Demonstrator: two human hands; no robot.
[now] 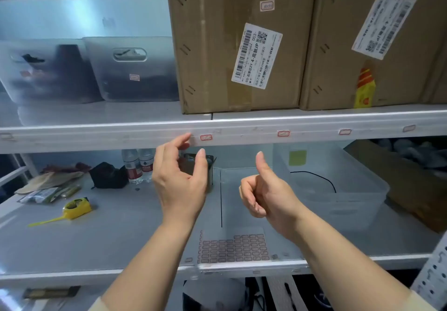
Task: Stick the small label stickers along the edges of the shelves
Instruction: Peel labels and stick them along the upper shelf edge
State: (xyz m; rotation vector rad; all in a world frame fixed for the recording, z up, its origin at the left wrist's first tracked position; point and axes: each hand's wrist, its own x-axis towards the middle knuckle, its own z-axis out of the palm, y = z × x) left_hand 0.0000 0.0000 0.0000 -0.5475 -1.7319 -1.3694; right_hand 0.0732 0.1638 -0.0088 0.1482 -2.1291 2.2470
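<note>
Four stickers (pixel 206 137) sit along the upper shelf edge (pixel 145 138); one sticker sheet (pixel 233 247) lies on the lower shelf; left hand (pixel 180 180) fingers loosely spread, empty; right hand (pixel 263 194) curled, thumb raised, empty.

This is a storeroom or stockroom. Grey metal shelves (pixel 242 126) run across the view. On the upper shelf stand big cardboard boxes (pixel 242 44) with barcoded shipping labels (pixel 257 55), beside translucent plastic bins (pixel 135 68) holding dark goods. Small red-edged stickers (pixel 206 137) mark the front edge of that shelf. The lower shelf carries a clear tub (pixel 338 189), water bottles (pixel 137 165), a yellow tape measure (pixel 77 207) and a sheet of blank labels (pixel 233 249).
</note>
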